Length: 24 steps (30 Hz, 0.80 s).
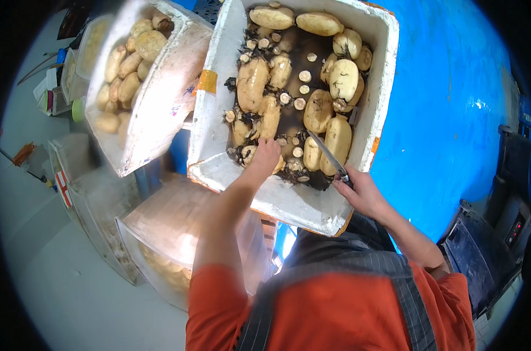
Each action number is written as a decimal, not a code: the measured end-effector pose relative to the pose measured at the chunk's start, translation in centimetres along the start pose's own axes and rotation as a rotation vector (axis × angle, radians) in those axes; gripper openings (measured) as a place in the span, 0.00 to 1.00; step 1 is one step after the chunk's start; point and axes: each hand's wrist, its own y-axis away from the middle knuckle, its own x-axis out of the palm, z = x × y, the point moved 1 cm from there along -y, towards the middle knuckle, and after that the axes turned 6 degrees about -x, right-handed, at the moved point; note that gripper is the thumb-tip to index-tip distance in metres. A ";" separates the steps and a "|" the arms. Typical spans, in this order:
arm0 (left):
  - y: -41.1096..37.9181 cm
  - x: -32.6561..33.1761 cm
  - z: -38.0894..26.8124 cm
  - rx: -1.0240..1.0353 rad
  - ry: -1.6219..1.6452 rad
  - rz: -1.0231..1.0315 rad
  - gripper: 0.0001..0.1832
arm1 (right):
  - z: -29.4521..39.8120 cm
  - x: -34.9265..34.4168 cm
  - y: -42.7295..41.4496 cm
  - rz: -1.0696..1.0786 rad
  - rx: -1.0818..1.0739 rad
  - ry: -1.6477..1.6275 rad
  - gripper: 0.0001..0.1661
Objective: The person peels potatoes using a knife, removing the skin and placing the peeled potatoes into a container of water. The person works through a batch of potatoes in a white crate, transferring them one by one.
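A white foam box in front of me holds lotus root segments in dark, murky water, with cut round ends and dark fibrous trimmings among them. My right hand grips a knife by its handle over the box's near right part, its blade pointing up and left across a pale lotus root. My left hand reaches into the near left part of the box, its fingertips at the lower end of a lotus root segment. Whether those fingers grip it is not clear.
Left of the box stands a second foam box filled with lotus root segments. Translucent plastic bins stand at the lower left. A bright blue wet surface lies to the right, with a dark container beyond it.
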 end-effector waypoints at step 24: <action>13.9 -8.9 8.3 -0.403 0.940 -0.012 0.37 | 3.2 4.8 0.1 0.229 -0.009 0.069 0.21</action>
